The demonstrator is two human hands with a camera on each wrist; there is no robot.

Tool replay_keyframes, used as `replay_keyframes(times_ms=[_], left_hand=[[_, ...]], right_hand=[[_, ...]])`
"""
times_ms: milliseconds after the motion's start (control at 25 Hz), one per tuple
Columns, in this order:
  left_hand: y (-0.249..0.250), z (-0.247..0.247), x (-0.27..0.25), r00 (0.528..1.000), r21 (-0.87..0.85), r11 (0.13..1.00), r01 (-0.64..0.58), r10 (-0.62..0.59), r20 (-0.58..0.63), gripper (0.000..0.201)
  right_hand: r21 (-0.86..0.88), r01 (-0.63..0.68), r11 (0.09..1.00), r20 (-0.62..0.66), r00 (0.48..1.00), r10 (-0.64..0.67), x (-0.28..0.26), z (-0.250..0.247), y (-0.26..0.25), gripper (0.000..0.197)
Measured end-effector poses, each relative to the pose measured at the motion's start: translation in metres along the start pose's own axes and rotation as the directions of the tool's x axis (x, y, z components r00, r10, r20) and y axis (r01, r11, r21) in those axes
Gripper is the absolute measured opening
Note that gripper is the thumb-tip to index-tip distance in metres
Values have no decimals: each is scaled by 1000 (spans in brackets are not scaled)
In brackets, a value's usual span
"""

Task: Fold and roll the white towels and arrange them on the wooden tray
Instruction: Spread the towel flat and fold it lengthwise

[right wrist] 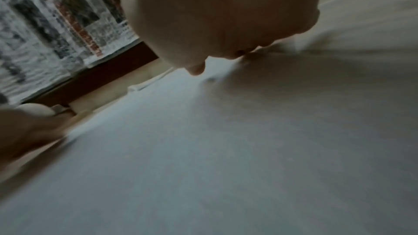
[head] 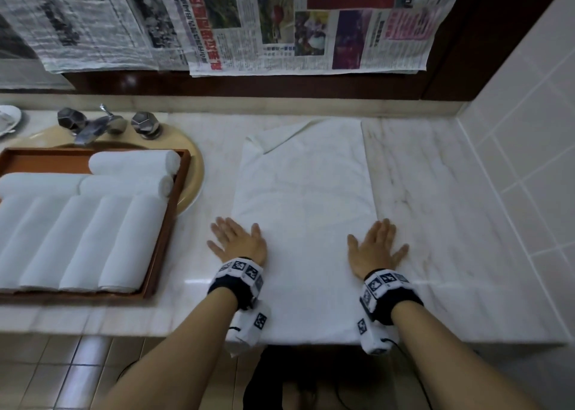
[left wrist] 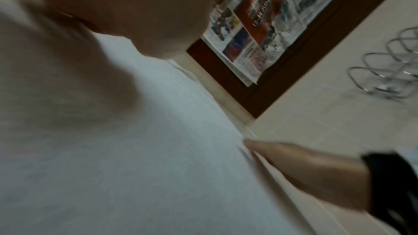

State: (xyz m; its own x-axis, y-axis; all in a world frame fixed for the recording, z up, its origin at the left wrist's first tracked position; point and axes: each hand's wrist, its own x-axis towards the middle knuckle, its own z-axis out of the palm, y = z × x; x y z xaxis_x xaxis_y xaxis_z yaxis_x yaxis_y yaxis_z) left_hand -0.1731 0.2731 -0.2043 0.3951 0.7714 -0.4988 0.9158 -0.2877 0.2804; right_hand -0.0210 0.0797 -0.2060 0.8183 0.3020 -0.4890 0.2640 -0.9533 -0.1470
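A white towel [head: 306, 198] lies spread flat on the marble counter, its far left corner folded over. My left hand [head: 238, 238] presses flat on the towel's near left edge, fingers straight and spread. My right hand [head: 378, 243] lies flat on its near right edge in the same way. The wooden tray [head: 163, 238] sits to the left, over the basin, holding several rolled white towels [head: 93, 238]. In the left wrist view the towel [left wrist: 135, 149] fills the frame under my palm, with the right hand [left wrist: 305, 167] beyond it. The right wrist view shows the towel [right wrist: 226, 149] below my flat palm.
A tap with two faceted handles [head: 105, 124] stands behind the tan basin [head: 193, 173]. Newspaper sheets [head: 280, 26] hang on the dark wall at the back. A tiled wall [head: 529, 160] closes the right side. Bare marble [head: 435, 191] lies right of the towel. The counter's front edge runs under my wrists.
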Motion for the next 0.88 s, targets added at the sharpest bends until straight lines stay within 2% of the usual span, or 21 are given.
replay_keyframes(times_ms=[40,80,120,160,200,240,280,320,360,400,440,520,560,680,800,880], left_hand=[[18,1,-3,993,-13,993,-114,115,17,66],[37,9,-5,951,-11,953,-303,303,66,64],[51,17,-9,871,-22,881,-473,471,138,61],[58,22,-8,794,-17,812,-583,574,202,59],[55,21,-1,762,13,782,-623,604,233,58],[46,17,12,794,52,804,-592,571,208,58],[34,11,26,868,87,869,-488,472,152,59],[24,2,35,951,91,947,-307,303,59,62],[19,-7,41,989,59,987,-150,150,8,64],[21,-12,42,995,27,995,-98,97,15,66],[29,-11,41,986,22,986,-168,167,24,66],[49,1,37,910,103,904,-415,409,74,62],[56,5,36,877,106,871,-479,468,110,61],[56,4,39,885,132,878,-461,444,138,61],[50,0,20,883,159,873,-460,433,181,64],[44,-1,3,901,205,878,-433,413,134,65]], right_hand=[[-9,94,996,-29,995,-95,1,-1,-15,69],[-44,263,964,-31,964,-265,2,1,-31,66],[-80,426,901,6,904,-427,3,5,-43,63],[-99,527,844,58,850,-524,7,8,-46,61],[-106,545,832,95,838,-537,13,9,-41,60],[-102,482,870,94,875,-474,22,6,-31,61],[-103,354,930,75,935,-348,31,1,-20,64],[-92,194,977,51,981,-190,38,-7,-12,68],[-72,58,996,40,998,-56,43,-17,-10,72],[-47,-4,999,32,999,6,45,-23,-14,75],[-44,30,999,6,1000,-30,45,-25,-23,75],[-85,249,965,7,968,-249,45,-18,-43,69],[-75,330,941,39,944,-328,44,-14,-49,67],[-72,368,927,49,930,-365,46,-8,-40,65],[-63,367,928,64,929,-364,31,-5,-32,66],[-28,347,938,-41,937,-348,13,1,-28,65]])
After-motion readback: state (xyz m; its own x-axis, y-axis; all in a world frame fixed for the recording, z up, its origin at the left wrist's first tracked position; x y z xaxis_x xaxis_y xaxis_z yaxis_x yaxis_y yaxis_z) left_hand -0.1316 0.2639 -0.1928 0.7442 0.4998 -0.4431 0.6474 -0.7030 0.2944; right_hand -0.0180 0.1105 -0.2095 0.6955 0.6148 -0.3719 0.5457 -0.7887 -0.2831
